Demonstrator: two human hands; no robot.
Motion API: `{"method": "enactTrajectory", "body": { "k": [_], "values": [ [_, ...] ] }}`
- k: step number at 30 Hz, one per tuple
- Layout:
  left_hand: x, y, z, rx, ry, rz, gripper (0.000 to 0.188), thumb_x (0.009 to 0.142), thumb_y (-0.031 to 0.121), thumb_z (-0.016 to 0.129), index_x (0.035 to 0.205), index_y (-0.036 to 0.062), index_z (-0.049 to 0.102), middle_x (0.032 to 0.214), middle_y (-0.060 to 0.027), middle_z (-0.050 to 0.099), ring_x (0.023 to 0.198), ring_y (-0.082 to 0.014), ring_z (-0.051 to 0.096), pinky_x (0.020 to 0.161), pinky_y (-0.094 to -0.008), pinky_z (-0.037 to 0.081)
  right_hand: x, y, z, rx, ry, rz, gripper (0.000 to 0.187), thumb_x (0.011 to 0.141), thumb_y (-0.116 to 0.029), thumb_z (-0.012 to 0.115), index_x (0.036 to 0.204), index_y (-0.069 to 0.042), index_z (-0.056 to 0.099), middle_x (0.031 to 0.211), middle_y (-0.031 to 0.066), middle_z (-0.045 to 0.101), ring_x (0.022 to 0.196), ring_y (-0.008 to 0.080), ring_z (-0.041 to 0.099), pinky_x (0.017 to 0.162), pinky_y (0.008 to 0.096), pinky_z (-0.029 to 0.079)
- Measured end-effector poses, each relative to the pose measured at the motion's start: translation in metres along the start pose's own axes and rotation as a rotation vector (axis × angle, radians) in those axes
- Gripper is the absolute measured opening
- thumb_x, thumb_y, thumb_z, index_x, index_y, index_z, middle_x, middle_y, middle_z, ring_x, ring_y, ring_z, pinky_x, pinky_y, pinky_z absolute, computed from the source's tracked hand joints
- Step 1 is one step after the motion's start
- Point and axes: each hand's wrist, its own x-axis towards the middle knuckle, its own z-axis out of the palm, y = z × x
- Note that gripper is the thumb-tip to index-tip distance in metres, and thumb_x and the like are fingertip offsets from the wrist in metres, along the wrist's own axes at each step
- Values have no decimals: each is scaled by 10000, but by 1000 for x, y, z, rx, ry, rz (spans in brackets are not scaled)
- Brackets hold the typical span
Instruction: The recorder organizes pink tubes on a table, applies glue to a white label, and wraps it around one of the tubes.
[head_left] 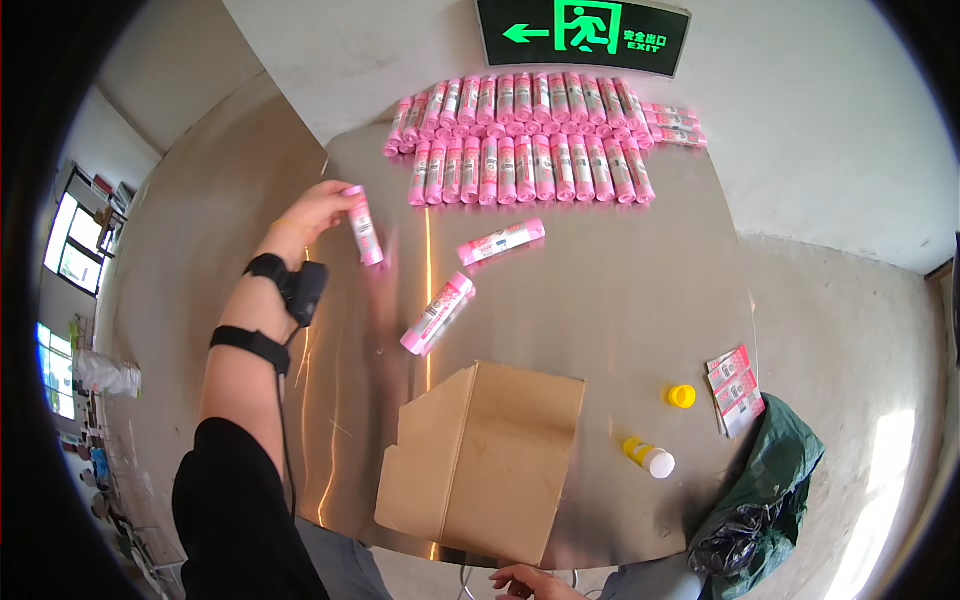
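Observation:
My left hand (pixel 323 208) pinches the upper end of a pink roll of plastic bags (pixel 364 230) with a white and pink label, above the table's left side. Two more rolls lie loose to its right: one pink roll (pixel 500 242) nearly level, another pink roll (pixel 438 314) slanting. At the table's front edge my right hand (pixel 535 582) shows only in part, below a flat piece of folded cardboard (pixel 512 450). Its fingers are slightly apart, and nothing shows in them.
Rows of pink rolls (pixel 530 170) stand stacked at the back of the metal table (pixel 640 290). On the right are a yellow cap (pixel 681 396), a glue stick (pixel 650 458), printed labels (pixel 736 392) and a dark green bag (pixel 780 470). An exit sign (pixel 585 35) is behind.

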Motion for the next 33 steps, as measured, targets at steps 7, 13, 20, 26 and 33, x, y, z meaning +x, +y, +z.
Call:
{"method": "enactTrajectory", "body": {
  "k": [7,13,20,26,33],
  "values": [
    [42,-11,66,55,350,70,838,780,330,744,1407,15,285,1051,-130,585,913,-197,596,705,-298,523,2,-4,-1,-3,17,63,309,819,-76,665,1110,-52,563,852,32,566,644,104,480,569,259,419],
    [13,-34,81,312,210,167,777,710,123,758,1381,26,378,1148,-180,603,1007,-233,614,874,-339,480,2,-10,-2,6,-20,76,304,819,-71,661,1103,-52,557,825,23,537,636,102,476,567,258,416],
    [21,-10,90,630,253,342,609,771,64,669,1342,103,459,1159,-162,613,1068,-305,588,927,-364,447,2,-14,-5,-1,-2,64,281,830,-50,650,1093,-37,551,822,35,524,632,109,477,562,257,412],
    [43,-12,77,590,217,310,629,767,78,659,1356,137,449,1198,-175,585,1093,-338,562,948,-372,432,-2,-15,-6,23,10,62,287,830,-38,653,1098,-34,549,826,36,528,629,105,487,559,258,415],
    [28,27,129,784,409,737,400,763,199,673,1140,82,604,1081,-172,628,1020,-333,585,878,-380,461,-4,-13,-6,42,54,56,276,837,-35,639,1099,-41,552,835,26,528,633,99,489,564,255,419]
  ]
}}
